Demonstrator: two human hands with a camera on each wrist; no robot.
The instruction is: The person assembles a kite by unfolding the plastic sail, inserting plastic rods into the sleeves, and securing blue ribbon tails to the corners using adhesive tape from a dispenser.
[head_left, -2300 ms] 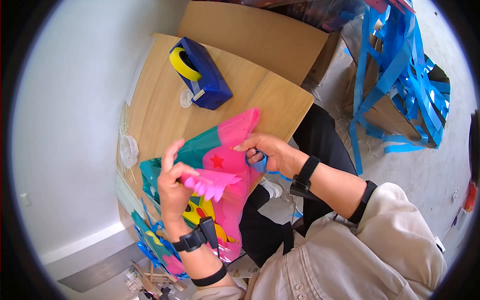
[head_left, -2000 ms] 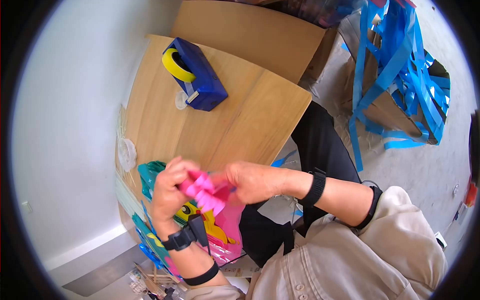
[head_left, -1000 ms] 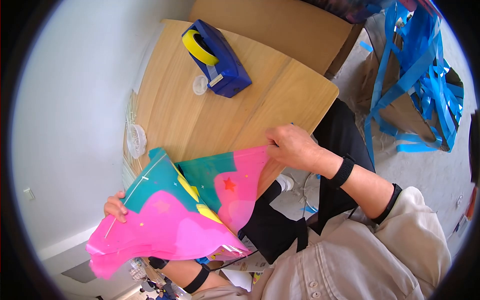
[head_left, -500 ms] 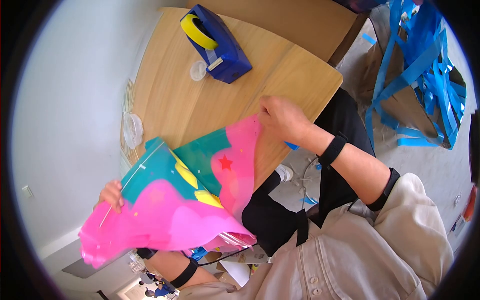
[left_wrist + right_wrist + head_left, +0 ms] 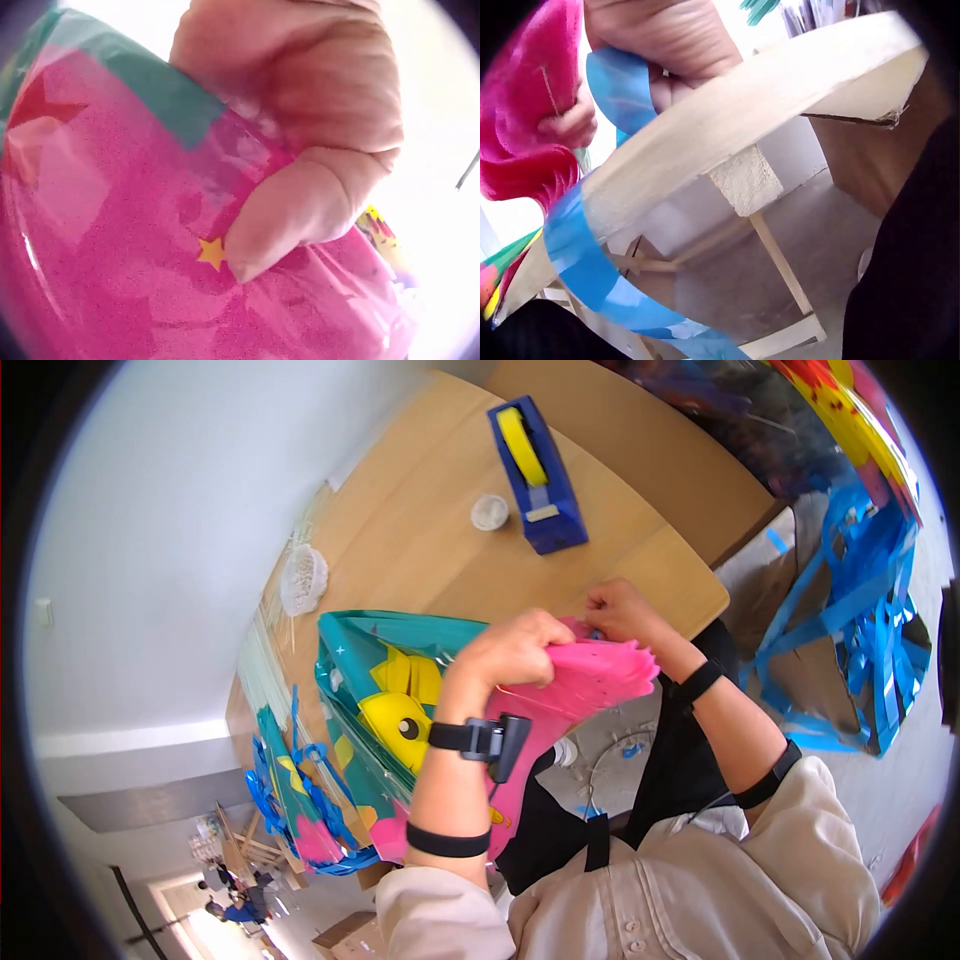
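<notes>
My left hand [image 5: 510, 652] grips the gathered edge of a pink and green printed plastic sheet [image 5: 350, 650]; in the left wrist view the thumb of the left hand [image 5: 300, 150] presses on the pink part [image 5: 112, 247] beside a small yellow star. Just right of the bunched pink end, my right hand [image 5: 625, 612] is curled near the table's front edge. From the right hand [image 5: 667, 45] in the right wrist view a blue ribbon [image 5: 619, 86] comes out, and more blue ribbon [image 5: 604, 277] hangs below the table edge [image 5: 705, 120].
A blue tape dispenser [image 5: 545, 490] and a small clear dish [image 5: 489, 512] stand on the table [image 5: 420, 520]. A bowl [image 5: 303, 580] and thin sticks lie along the wall side. Blue strips [image 5: 880, 630] spill from a box at the right; a brown carton [image 5: 670, 450] stands behind the table.
My left hand has come from the far left to the middle, bringing the pink edge toward my right hand. The spread sheet is gathered there, and its yellow figure shows. The view has shifted.
</notes>
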